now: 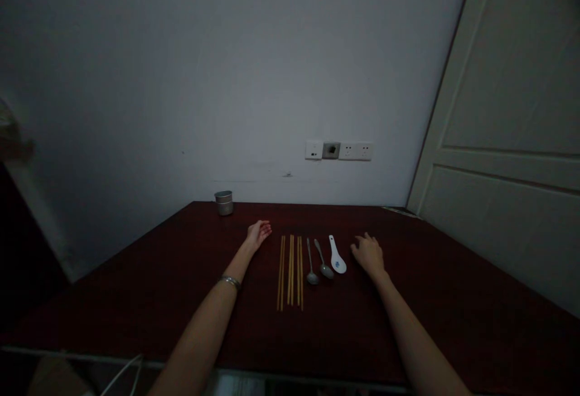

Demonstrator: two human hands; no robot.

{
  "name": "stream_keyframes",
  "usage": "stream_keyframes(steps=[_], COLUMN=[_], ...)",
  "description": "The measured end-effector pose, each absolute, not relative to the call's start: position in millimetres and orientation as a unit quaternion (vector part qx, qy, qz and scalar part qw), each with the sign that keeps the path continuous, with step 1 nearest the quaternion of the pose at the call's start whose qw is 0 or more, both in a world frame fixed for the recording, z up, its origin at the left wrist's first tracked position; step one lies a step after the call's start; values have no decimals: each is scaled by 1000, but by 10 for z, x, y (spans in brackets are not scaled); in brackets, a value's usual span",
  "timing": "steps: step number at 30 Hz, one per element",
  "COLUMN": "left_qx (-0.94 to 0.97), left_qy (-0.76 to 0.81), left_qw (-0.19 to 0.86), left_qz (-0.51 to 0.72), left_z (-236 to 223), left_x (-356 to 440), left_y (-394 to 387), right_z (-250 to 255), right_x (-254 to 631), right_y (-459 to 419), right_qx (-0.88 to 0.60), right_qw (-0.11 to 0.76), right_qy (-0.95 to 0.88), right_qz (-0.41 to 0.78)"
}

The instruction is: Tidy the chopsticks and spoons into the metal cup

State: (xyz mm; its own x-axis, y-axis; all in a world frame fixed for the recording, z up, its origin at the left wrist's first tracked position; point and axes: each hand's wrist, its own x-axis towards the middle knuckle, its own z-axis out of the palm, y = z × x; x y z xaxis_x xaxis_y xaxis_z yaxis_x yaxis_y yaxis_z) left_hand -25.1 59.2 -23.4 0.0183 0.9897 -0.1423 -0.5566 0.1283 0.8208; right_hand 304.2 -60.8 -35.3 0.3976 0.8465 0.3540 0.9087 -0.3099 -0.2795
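Observation:
Three pairs of wooden chopsticks (290, 272) lie side by side on the dark red table, pointing away from me. To their right are a long-handled metal spoon (312, 275), a second metal spoon (325, 270) and a white ceramic spoon (336, 259) with a blue mark in its bowl. My left hand (259, 233) rests just left of the chopsticks' far ends, palm turned inward, fingers loosely curled and holding nothing. Right of the white spoon, my right hand (368, 252) is palm down with fingers apart, touching none of the utensils.
A metal cup (223, 203) stands at the table's back left, near the wall. Wall sockets (356, 151) sit above the back edge. A pale panelled door (507, 172) is on the right. A white cable (122, 375) hangs below the front edge at left.

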Motion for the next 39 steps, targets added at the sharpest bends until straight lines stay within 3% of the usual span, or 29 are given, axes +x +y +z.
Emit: stream_keyframes(steps=[8, 14, 16, 21, 25, 32, 39], left_qx=[320, 369, 423, 583, 567, 547, 502], left_qy=[405, 433, 445, 488, 536, 651, 734], left_qw=[628, 526, 424, -4, -134, -160, -53], left_qz=[583, 632, 665, 650, 611, 501, 455], left_z=[-166, 188, 376, 813, 985, 749, 387], left_x=[-244, -219, -240, -497, -851, -1401, -1690], left_y=[539, 558, 573, 607, 691, 886, 1172], right_z=[-457, -463, -462, -479, -524, -588, -628], right_x=[2995, 2984, 2979, 2978, 2993, 3025, 3054], right_y=[-614, -632, -643, -650, -636, -614, -594], right_qx=[-839, -835, -835, -832, -828, -821, -819], right_qw=[154, 156, 157, 151, 149, 155, 157], right_qy=[-520, -525, -525, -531, -536, -543, -543], right_qz=[-43, -51, -54, -57, -70, -87, -94])
